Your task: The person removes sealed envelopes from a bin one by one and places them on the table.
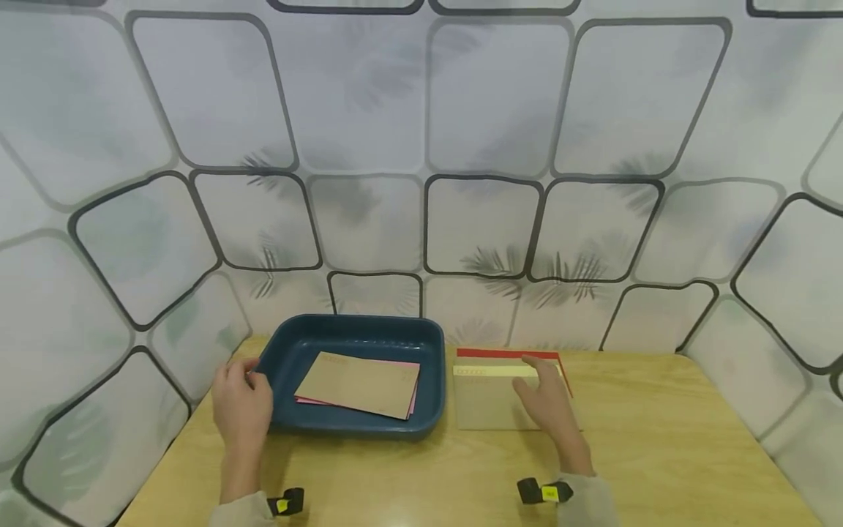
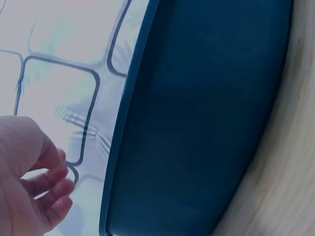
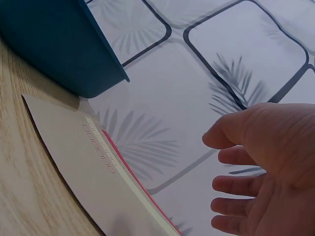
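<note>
In the head view, a stack of envelopes (image 1: 361, 383), tan on top with pink edges under it, lies in a blue tray (image 1: 421, 424). Beside the tray's left rim is my left hand (image 1: 244, 406), fingers loosely bent and holding nothing. Right of the tray, tan, pale yellow and red envelopes (image 1: 487, 402) overlap on the table. Above their right part hovers my right hand (image 1: 548, 401), fingers apart. The right wrist view shows that hand (image 3: 266, 167) clear of the envelopes (image 3: 83, 162); in the left wrist view the left hand (image 2: 29, 182) is apart from the tray (image 2: 197, 108).
The wooden table (image 1: 658, 439) extends in front of the tray and to the right of the envelopes. A patterned cloth (image 1: 494, 95) stands behind the table and at both sides.
</note>
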`<state>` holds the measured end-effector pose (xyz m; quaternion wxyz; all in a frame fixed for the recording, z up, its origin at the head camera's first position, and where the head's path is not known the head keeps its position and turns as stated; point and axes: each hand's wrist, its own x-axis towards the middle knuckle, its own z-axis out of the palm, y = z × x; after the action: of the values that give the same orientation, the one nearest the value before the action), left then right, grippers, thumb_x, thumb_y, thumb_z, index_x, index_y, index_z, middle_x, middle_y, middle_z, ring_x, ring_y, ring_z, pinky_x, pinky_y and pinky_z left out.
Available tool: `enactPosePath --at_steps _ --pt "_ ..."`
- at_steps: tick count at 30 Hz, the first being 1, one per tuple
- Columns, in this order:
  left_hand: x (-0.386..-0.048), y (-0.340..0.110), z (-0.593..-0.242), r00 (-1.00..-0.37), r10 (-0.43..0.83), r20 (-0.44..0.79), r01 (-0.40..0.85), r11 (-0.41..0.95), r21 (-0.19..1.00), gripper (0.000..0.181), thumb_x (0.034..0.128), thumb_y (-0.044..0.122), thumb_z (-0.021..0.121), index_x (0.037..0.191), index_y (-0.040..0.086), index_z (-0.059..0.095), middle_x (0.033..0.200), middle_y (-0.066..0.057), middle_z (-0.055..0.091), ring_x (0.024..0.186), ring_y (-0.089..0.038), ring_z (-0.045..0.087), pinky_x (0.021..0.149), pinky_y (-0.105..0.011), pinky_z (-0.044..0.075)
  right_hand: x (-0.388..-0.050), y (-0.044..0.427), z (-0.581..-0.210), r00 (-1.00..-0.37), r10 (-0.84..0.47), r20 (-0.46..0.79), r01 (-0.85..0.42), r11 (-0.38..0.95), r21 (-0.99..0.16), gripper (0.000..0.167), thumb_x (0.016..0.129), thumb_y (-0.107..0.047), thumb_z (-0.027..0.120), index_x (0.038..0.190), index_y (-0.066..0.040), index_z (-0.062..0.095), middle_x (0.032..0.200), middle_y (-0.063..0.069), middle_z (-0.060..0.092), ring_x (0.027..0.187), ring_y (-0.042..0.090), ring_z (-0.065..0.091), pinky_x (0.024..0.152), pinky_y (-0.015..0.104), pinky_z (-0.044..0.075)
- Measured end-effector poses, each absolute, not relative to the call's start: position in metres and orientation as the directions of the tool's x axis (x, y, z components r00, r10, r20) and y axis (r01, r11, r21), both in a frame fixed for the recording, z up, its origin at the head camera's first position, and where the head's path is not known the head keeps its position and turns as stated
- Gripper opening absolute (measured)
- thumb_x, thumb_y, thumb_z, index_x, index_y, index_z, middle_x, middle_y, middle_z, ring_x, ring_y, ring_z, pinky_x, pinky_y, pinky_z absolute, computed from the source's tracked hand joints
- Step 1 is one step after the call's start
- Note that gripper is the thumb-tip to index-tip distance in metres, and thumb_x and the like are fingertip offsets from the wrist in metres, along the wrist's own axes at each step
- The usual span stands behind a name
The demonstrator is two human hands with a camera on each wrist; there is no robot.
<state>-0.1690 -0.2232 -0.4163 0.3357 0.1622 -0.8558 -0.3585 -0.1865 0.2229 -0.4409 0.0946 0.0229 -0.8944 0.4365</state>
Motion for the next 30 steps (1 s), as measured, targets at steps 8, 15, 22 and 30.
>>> enactPosePath --at_steps 8,15,22,30 --pt "-0.158 -0.23 -0.42 -0.769 -0.506 0.391 -0.083 0.685 0.723 0.03 0.0971 0.009 0.045 0.121 -0.001 0.061 0.104 -0.021 0.062 0.086 -0.036 0.059 0.067 -0.049 0.042 -0.186 0.22 -0.44 -0.976 0.084 0.2 -0.112 0.595 -0.796 0.043 0.096 -0.009 0.056 0.137 0.005 0.051 0.138 0.027 0.051 0.119 0.044 0.054 0.096 0.054 0.047" --pt "-0.159 -0.238 -0.419 -0.777 -0.488 0.398 -0.092 0.713 0.695 0.03 0.0977 0.012 0.046 0.12 -0.001 0.062 0.095 -0.021 0.067 0.076 -0.034 0.061 0.059 -0.043 0.041 -0.188 0.211 -0.445 -0.979 0.094 0.18 -0.089 0.598 -0.797 0.037 0.096 -0.009 0.058 0.132 -0.001 0.058 0.128 0.023 0.06 0.102 0.032 0.063 0.075 0.036 0.052" --pt "-0.162 -0.24 -0.415 -0.781 -0.463 0.418 -0.11 0.762 0.638 0.038 0.104 0.032 0.042 0.081 0.006 0.059 0.063 -0.008 0.053 0.058 -0.027 0.05 0.052 -0.036 0.03 -0.187 0.205 -0.448 -0.978 0.071 0.194 -0.113 0.602 -0.79 0.032 0.095 -0.009 0.059 0.127 -0.003 0.061 0.113 0.018 0.068 0.081 0.021 0.062 0.064 0.03 0.048" --pt "-0.168 -0.242 -0.427 -0.754 -0.542 0.371 -0.213 0.736 0.643 0.048 0.1009 0.04 0.046 0.062 0.014 0.033 0.054 0.001 0.028 0.05 -0.02 0.03 0.05 -0.035 0.019 -0.182 0.208 -0.445 -0.972 0.069 0.225 -0.134 0.627 -0.767 0.028 0.094 -0.007 0.06 0.121 -0.001 0.064 0.108 0.016 0.07 0.076 0.018 0.061 0.066 0.031 0.049"
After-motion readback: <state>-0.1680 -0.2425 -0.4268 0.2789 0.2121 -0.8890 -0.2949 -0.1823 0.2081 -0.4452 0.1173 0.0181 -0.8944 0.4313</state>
